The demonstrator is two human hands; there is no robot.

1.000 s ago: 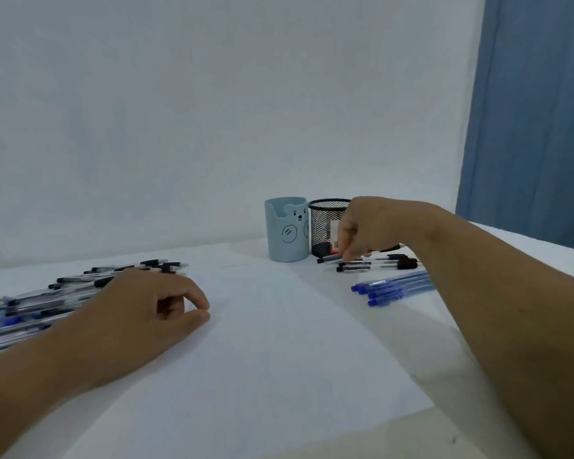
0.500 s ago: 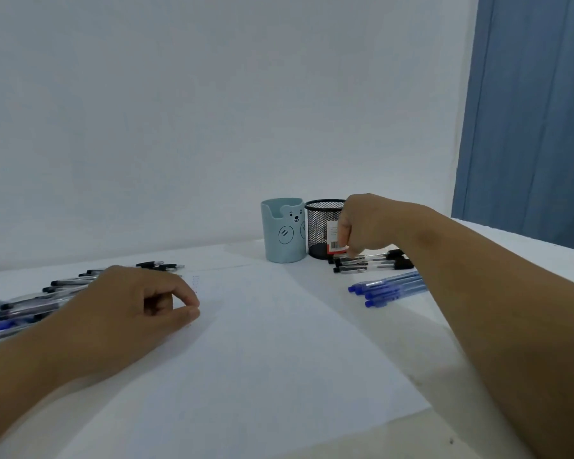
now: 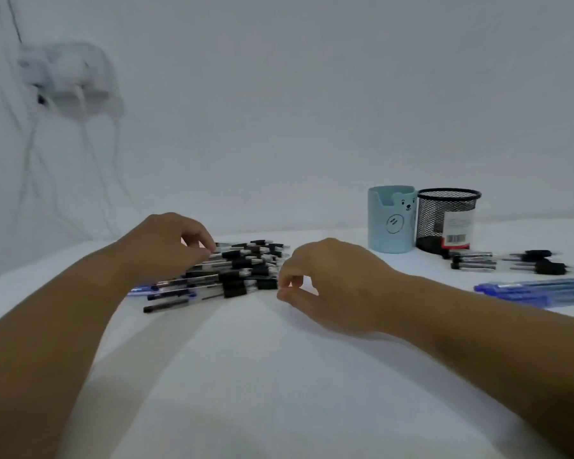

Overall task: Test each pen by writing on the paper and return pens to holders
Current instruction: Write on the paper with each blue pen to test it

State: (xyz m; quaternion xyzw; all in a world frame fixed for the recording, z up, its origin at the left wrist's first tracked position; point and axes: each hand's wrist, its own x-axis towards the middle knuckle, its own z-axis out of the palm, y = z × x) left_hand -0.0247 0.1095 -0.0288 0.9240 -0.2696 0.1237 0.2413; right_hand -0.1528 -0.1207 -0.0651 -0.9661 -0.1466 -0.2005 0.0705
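Right now we have both hands over the white table [image 3: 279, 376], near the big pile of pens [image 3: 236, 270] lying left of centre. Our left hand [image 3: 166, 246] rests on the left end of that pile, fingers curled down, with the fingertips [image 3: 206, 248] touching the upper pens; we cannot tell whether they actually pinch one. Our right hand [image 3: 332, 286] sits just beside the right edge of the pile, thumb and forefinger drawn close together with a small gap between them, holding nothing we can see. We cannot make out the edges of the paper against the table.

Further right stand the two holders, touching or nearly so: the light blue bear cup [image 3: 391, 223] on the left and the black mesh cup [image 3: 448, 220] with its barcode sticker on the right. No pens show above either rim. In front of the mesh cup lies a small group of black pens [image 3: 507, 261], and nearer to us, by the right edge, a bundle of blue pens [image 3: 537, 291]. On the wall at upper left we see a blurred white socket block [image 3: 67, 74] with cables hanging down.
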